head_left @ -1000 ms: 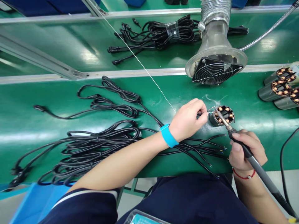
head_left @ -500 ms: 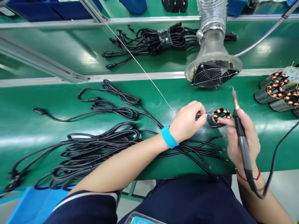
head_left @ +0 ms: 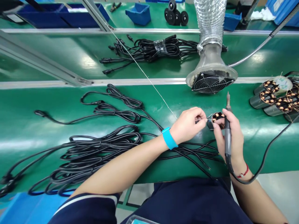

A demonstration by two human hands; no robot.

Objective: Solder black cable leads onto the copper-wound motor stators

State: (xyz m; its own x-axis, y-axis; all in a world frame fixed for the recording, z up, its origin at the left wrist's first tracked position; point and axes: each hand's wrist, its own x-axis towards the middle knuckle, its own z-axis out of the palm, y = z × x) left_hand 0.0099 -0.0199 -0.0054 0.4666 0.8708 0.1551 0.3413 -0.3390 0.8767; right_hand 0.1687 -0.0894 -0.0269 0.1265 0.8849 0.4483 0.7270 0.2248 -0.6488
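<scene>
My left hand (head_left: 190, 123) is closed in a pinch on the end of a black cable, whose thin wires point at the motor stator (head_left: 210, 125). A thin pale strand of solder wire (head_left: 155, 89) runs down from the shelf frame to this hand. The stator, a short dark cylinder with copper coils inside, stands upright just right of my left fingertips. My right hand (head_left: 233, 137) is wrapped round a soldering iron (head_left: 228, 130), its tip pointing up and away. The thumb and a finger of this hand are at the stator's near right side and partly cover it.
Coiled black cables (head_left: 100, 149) cover the left of the green bench. A fume extractor hood (head_left: 211, 73) hangs just behind the stator. More stators (head_left: 273, 96) stand at the right. A cable bundle (head_left: 161, 49) lies on the shelf. The iron's cord (head_left: 268, 155) loops right.
My right hand has moved left with the soldering iron, and its fingers have come onto the stator. The left hand keeps its place. The view has shifted slightly.
</scene>
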